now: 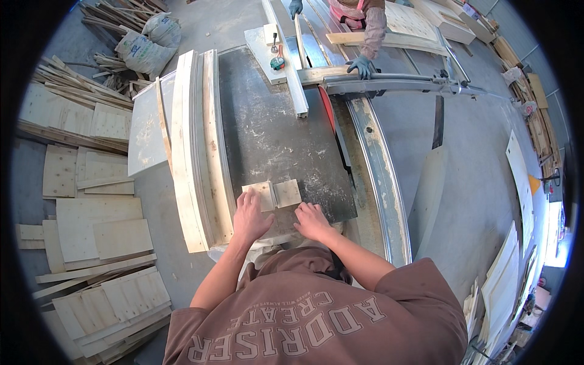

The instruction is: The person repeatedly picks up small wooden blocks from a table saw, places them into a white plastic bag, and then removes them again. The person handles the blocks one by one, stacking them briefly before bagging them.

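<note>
Head view: my spread left hand [251, 216] maybe keeps the twelve-o'clock wood block [263, 192] still; my loose right hand [311, 219] looks empty.

Under the left hand [252, 217], the left block [264, 196] is pale cream; ahead of the right hand [312, 220], the right block [288, 193] is tan, brown-flecked. Beyond both, the desk [274, 134] is charcoal, streaked whitish. Left of the left hand, long boards [185, 152] show cream; farther beyond the right, a strip [326, 108] is red, a co-worker's glove [363, 66] blue-grey.
</note>
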### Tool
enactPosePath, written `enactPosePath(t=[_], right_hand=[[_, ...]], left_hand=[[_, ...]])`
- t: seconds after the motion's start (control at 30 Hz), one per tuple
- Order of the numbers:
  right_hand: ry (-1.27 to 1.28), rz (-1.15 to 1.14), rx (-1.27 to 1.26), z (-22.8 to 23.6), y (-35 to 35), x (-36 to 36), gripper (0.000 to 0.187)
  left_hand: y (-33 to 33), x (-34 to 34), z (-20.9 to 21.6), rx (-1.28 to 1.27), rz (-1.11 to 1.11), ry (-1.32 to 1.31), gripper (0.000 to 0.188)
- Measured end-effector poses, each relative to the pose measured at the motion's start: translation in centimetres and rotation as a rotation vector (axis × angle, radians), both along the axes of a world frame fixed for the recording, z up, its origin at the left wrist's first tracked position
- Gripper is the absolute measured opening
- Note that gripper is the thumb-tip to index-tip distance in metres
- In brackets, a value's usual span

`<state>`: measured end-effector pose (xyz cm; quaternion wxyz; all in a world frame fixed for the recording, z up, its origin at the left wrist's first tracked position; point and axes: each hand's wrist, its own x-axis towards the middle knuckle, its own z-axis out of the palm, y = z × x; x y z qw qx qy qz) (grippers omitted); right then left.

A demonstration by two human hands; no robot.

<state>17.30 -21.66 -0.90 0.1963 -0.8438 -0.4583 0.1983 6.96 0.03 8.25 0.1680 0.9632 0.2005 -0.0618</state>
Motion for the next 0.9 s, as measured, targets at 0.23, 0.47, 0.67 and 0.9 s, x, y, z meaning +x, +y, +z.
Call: enactPosePath(t=[0.23,0.47,0.67,0.9], right_hand=[[-0.013,0.005,-0.005,-0.10,0.11,-0.05,0.037],[-0.034,0.011,0.009,-0.52,0.11,-0.12,0.036],[-0.056,0.019,0.007,-0.49,0.25,-0.23,0.036],[-0.055,0.020,0.011,-0.42,0.29,-0.30,0.036]], left_hand=[[0.14,-0.08,-0.37,0.003,-0.003,-0.012,0.088],[0.04,-0.07,-0.24,-0.029,0.003,-0.032,0.088],[0.04,-0.25,-0.48,-0.048,0.010,-0.049,0.087],[0.10,-0.41,-0.67,0.002,-0.006,-0.042,0.086]])
